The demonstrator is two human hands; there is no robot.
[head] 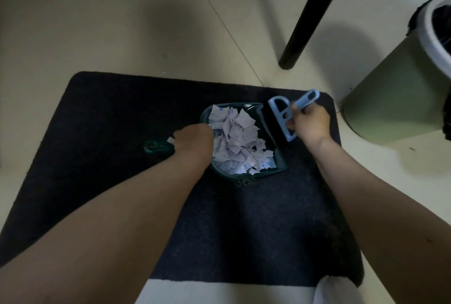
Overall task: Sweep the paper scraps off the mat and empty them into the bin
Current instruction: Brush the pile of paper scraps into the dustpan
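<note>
The left hand [194,139] grips the dark green dustpan [273,157] on the mat [97,113], heaped with paper scraps [238,142]. At the dustpan's mouth, the right hand [310,124] clasps the blue brush [283,113]. Blue print on the scraps is unreadable.

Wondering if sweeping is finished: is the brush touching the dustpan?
Touching. The head view shows the blue brush's dark bristles lying against the green dustpan's open right edge, no gap visible, with the right hand gripping its handle.
</note>
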